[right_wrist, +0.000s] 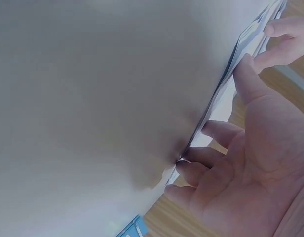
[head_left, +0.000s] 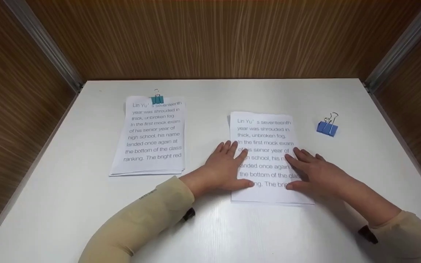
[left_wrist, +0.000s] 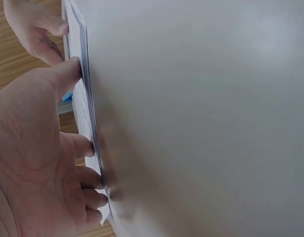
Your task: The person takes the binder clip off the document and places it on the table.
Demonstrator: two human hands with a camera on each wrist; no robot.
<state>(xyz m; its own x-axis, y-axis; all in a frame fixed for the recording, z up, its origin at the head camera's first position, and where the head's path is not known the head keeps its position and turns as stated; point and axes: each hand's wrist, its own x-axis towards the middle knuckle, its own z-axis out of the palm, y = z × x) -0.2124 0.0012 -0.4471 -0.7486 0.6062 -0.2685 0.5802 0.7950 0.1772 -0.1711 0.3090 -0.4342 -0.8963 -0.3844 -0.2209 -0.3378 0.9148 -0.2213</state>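
Observation:
A stack of printed paper sheets lies on the white table, right of the middle, its lower edges slightly uneven. My left hand rests along its left side, with thumb and index fingertips over the top sheet and the other fingers spread by the edge. On the opposite side, my right hand touches the right edge, its thumb and index finger also over the print. Both wrist views show fingertips right at the paper's edge. To the right of the stack sits a loose blue binder clip, wire handles up.
At the left lies a second printed stack, with a teal binder clip on its top edge. Brown wood-grain panels border the table at the back and sides.

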